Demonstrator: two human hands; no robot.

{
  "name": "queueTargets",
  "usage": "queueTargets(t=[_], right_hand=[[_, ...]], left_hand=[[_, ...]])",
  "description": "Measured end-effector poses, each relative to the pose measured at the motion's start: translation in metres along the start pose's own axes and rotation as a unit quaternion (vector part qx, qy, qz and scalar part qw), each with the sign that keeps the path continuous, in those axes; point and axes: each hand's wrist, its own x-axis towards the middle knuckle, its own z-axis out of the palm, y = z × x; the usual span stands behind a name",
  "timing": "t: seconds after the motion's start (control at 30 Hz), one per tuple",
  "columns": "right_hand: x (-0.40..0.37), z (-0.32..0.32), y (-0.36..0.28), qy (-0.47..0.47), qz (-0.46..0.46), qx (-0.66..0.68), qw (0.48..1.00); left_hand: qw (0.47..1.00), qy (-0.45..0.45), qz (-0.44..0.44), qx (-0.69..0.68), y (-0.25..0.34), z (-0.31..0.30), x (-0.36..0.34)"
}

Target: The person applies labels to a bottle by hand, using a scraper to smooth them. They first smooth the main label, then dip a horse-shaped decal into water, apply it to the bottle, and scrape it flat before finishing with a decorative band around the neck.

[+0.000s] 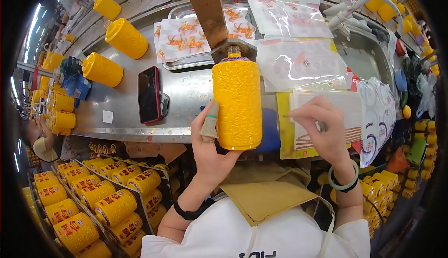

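My left hand (210, 153) is wrapped round the lower left side of a yellow embossed bottle (237, 104), one finger in a grey cloth cover with a green band. The bottle's neck points away from me, against a metal bracket (252, 52) at the end of a wooden post (207, 10). To the bottle's right, my right hand (324, 125) is pinched closed above a stack of white sheets with brown strips (331, 104). Something small and dark shows at its fingertips, too small to name. A blue object (269, 129) is partly hidden behind the bottle.
Plastic-covered decal sheets (303, 64) lie at the back right, beside a sink (361, 55) with a white tap pipe. A phone (149, 94) and yellow bottles (127, 38) stand on the metal table at left. Crates of labelled yellow bottles (114, 206) sit below, near another person (46, 146).
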Motion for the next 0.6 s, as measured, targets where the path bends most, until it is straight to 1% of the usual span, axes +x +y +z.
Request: queueTargets(t=[0.03, 0.07, 0.1, 0.13, 0.2, 0.23, 0.3, 0.37, 0.5, 0.57, 0.6], right_hand=[[0.000, 0.003, -0.002, 0.001, -0.013, 0.005, 1.000], [-0.001, 0.006, -0.004, 0.002, -0.024, 0.011, 1.000], [-0.002, 0.009, -0.006, 0.001, -0.021, 0.010, 1.000], [-0.002, 0.012, -0.008, 0.002, -0.029, 0.014, 0.999], [-0.001, 0.017, -0.012, -0.004, -0.041, 0.021, 0.999], [-0.001, 0.020, -0.014, -0.008, -0.047, 0.014, 0.999], [-0.001, 0.025, -0.018, -0.013, -0.053, 0.008, 0.998], [-0.002, 0.031, -0.021, -0.004, -0.083, 0.025, 0.996], [0.003, 0.038, -0.031, -0.030, -0.112, 0.013, 0.993], [0.005, 0.047, -0.035, -0.018, -0.164, 0.020, 0.986], [0.007, 0.051, -0.041, -0.020, -0.165, 0.021, 0.986]], left_hand=[[1.000, 0.000, 0.000, -0.001, -0.007, -0.002, -0.002], [0.995, -0.037, -0.068, -0.068, -0.019, -0.005, -0.007], [0.979, -0.074, -0.137, -0.135, -0.026, -0.007, -0.011], [0.978, -0.075, -0.139, -0.135, -0.020, -0.009, -0.009], [1.000, -0.016, -0.004, -0.001, -0.001, -0.012, 0.001], [1.000, -0.005, 0.010, 0.002, -0.001, -0.012, 0.002], [1.000, 0.001, 0.011, -0.009, -0.005, -0.009, 0.003], [1.000, 0.001, 0.014, -0.022, -0.006, -0.008, 0.001], [0.999, 0.007, 0.003, -0.045, -0.008, -0.007, -0.002], [0.998, 0.003, -0.007, -0.068, -0.010, -0.005, -0.005], [0.998, 0.005, -0.007, -0.067, -0.009, -0.004, -0.005]])
